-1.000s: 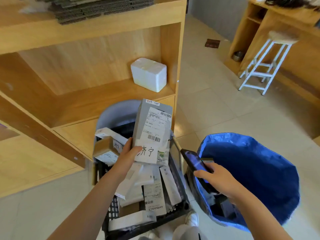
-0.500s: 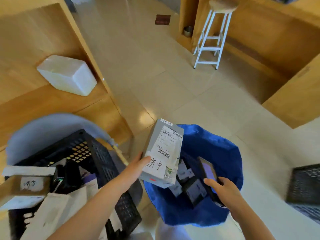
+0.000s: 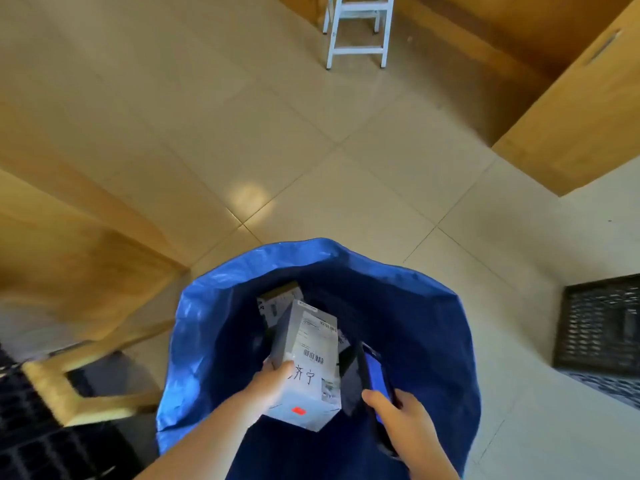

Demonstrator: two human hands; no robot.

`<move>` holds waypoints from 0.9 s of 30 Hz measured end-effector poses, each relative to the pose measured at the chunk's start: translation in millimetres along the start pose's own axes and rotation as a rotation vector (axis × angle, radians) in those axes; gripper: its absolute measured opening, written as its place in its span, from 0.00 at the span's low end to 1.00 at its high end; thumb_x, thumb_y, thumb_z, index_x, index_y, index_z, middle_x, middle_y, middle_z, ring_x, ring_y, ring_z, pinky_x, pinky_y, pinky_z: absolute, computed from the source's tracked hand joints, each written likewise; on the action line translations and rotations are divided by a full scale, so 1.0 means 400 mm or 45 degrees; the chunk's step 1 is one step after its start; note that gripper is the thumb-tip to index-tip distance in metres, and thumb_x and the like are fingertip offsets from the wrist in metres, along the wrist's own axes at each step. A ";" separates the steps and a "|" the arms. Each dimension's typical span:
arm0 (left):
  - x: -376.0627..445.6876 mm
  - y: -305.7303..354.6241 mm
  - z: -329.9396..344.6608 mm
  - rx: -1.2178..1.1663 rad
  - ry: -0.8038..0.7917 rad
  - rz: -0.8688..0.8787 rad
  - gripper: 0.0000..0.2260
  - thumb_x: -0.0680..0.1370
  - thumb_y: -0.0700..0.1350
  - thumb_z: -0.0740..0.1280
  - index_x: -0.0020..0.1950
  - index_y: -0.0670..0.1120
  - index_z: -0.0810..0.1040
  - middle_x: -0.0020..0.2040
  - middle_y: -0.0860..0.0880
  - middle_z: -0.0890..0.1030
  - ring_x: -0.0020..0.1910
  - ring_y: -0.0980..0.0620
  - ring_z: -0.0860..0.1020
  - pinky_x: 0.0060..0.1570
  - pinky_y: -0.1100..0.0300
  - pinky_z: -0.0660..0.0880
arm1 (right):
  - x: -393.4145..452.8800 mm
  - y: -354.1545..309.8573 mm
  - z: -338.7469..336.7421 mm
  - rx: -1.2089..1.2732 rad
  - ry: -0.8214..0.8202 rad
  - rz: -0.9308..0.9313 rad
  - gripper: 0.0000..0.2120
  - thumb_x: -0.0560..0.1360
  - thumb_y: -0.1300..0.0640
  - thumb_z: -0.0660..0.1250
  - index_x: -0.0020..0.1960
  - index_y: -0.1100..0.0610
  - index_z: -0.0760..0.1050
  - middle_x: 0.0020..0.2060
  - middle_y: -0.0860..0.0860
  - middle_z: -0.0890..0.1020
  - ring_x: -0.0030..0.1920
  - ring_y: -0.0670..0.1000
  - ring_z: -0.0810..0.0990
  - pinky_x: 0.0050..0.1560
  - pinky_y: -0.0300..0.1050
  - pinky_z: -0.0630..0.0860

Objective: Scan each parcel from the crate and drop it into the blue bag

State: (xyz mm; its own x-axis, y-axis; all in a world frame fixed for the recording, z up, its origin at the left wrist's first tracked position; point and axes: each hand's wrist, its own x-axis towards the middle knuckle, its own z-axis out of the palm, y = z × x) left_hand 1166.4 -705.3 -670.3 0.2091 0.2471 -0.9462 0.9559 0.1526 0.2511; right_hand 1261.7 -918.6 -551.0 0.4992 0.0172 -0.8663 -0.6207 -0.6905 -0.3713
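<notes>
My left hand (image 3: 272, 384) grips a grey parcel box (image 3: 308, 362) with a white shipping label and handwritten characters, holding it over the open mouth of the blue bag (image 3: 426, 317). My right hand (image 3: 403, 419) holds a dark handheld scanner (image 3: 367, 379) with a lit blue screen, right beside the parcel. At least one other labelled parcel (image 3: 277, 301) lies deeper inside the bag. The black crate (image 3: 20, 427) shows only as a corner at the lower left edge.
A second black crate (image 3: 602, 323) sits on the tiled floor at the right. Wooden shelving (image 3: 69, 258) runs along the left and a wooden cabinet (image 3: 581, 126) stands at the upper right. A white stool (image 3: 356, 32) stands at the top.
My view swung right from the crate to the bag. My left hand carried the grey parcel from above the crate to over the bag's mouth, and my right hand stayed alongside with the scanner.
</notes>
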 end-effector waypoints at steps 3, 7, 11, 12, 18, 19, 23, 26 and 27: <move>0.159 0.006 0.046 0.173 -0.009 -0.006 0.38 0.74 0.66 0.58 0.78 0.46 0.58 0.74 0.41 0.66 0.69 0.41 0.69 0.65 0.52 0.67 | 0.143 0.015 0.035 -0.004 0.041 -0.024 0.14 0.72 0.45 0.73 0.45 0.54 0.76 0.37 0.48 0.81 0.38 0.48 0.78 0.35 0.41 0.68; 0.398 0.005 0.090 0.230 -0.051 -0.002 0.48 0.65 0.75 0.55 0.79 0.50 0.56 0.75 0.45 0.67 0.71 0.43 0.69 0.70 0.47 0.66 | 0.334 0.052 0.076 0.019 0.101 -0.005 0.17 0.72 0.43 0.72 0.49 0.57 0.77 0.43 0.52 0.81 0.40 0.51 0.78 0.35 0.44 0.68; 0.533 0.014 0.144 0.245 -0.042 0.019 0.38 0.76 0.70 0.54 0.79 0.49 0.57 0.74 0.45 0.68 0.70 0.43 0.70 0.70 0.50 0.66 | 0.466 0.091 0.107 0.081 0.093 -0.008 0.15 0.74 0.46 0.72 0.48 0.58 0.78 0.41 0.51 0.81 0.40 0.51 0.78 0.37 0.46 0.70; 0.554 0.019 0.159 0.231 -0.051 0.031 0.37 0.76 0.70 0.54 0.78 0.50 0.59 0.71 0.45 0.71 0.67 0.44 0.73 0.68 0.49 0.69 | 0.488 0.101 0.115 0.097 0.096 -0.012 0.14 0.73 0.46 0.72 0.48 0.58 0.79 0.41 0.51 0.81 0.41 0.51 0.79 0.38 0.47 0.72; 0.595 0.046 0.245 0.162 -0.124 0.201 0.26 0.82 0.61 0.54 0.79 0.53 0.57 0.72 0.47 0.72 0.67 0.46 0.72 0.67 0.51 0.69 | 0.541 0.136 0.160 0.144 0.096 -0.003 0.12 0.74 0.49 0.73 0.46 0.58 0.81 0.43 0.52 0.84 0.43 0.52 0.81 0.43 0.47 0.75; 0.582 0.047 0.251 0.209 -0.140 0.214 0.26 0.83 0.59 0.55 0.79 0.52 0.56 0.72 0.47 0.71 0.68 0.46 0.71 0.67 0.53 0.68 | 0.533 0.138 0.162 0.143 0.091 -0.007 0.12 0.74 0.49 0.73 0.46 0.58 0.81 0.43 0.53 0.84 0.43 0.51 0.81 0.41 0.46 0.75; 0.507 0.041 0.239 0.487 -0.160 0.238 0.26 0.83 0.59 0.54 0.79 0.51 0.56 0.71 0.46 0.72 0.66 0.46 0.73 0.64 0.54 0.70 | 0.467 0.128 0.148 0.125 0.095 -0.024 0.12 0.73 0.49 0.73 0.46 0.58 0.80 0.42 0.53 0.83 0.41 0.51 0.80 0.41 0.47 0.75; 0.413 0.053 0.200 0.685 -0.105 0.358 0.24 0.84 0.56 0.54 0.77 0.48 0.60 0.70 0.43 0.71 0.66 0.45 0.72 0.65 0.56 0.69 | 0.391 0.100 0.122 0.111 0.110 -0.020 0.13 0.72 0.47 0.74 0.48 0.56 0.79 0.44 0.51 0.83 0.44 0.51 0.80 0.48 0.50 0.78; 0.378 0.058 0.181 0.732 -0.079 0.397 0.23 0.84 0.55 0.55 0.77 0.47 0.61 0.71 0.43 0.70 0.67 0.45 0.71 0.64 0.57 0.68 | 0.362 0.089 0.111 0.103 0.102 -0.024 0.13 0.72 0.47 0.74 0.48 0.55 0.78 0.44 0.51 0.83 0.45 0.51 0.80 0.48 0.50 0.78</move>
State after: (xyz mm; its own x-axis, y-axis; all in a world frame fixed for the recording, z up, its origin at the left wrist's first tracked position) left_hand 1235.1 -733.9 -822.4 0.4890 0.1385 -0.8612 0.8029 -0.4574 0.3823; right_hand 1285.1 -908.8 -704.5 0.5559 -0.0310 -0.8307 -0.6560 -0.6301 -0.4155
